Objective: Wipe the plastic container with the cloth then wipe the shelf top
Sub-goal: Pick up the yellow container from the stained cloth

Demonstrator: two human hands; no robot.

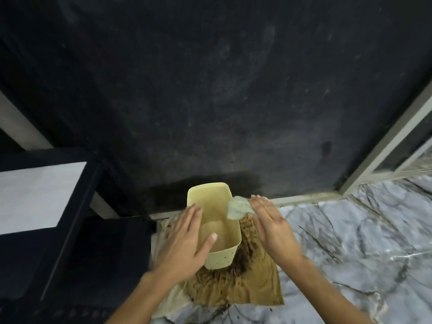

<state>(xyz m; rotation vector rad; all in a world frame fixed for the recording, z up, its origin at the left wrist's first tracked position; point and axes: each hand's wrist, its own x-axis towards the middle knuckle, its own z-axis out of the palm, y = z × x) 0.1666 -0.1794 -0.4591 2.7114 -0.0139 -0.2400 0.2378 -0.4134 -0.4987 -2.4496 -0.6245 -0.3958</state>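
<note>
No brand, label or writing can be read anywhere in the frame. At the left edge stands a black shelf (pixel 77 206) with a pale top panel, its lower levels dark. Just right of it, in the lower middle, the left hand (pixel 184 242) grips the plastic container (pixel 216 220) — fingers along the outer left wall, thumb hooked over the rim into the inside. The container is pale yellow, rectangular with rounded corners, open at the top and empty, its near outer wall flecked with small dark specks. It sits on a brown, stained rag (pixel 245 284) spread over the marbled grey floor (pixel 350 242), close to the dark wall (pixel 222 90). At the container's upper right rim lies a crumpled pale green cloth (pixel 238 208), pressed under the fingers of the right hand (pixel 271 220), which is nearly flat and loosely open over it.
</note>
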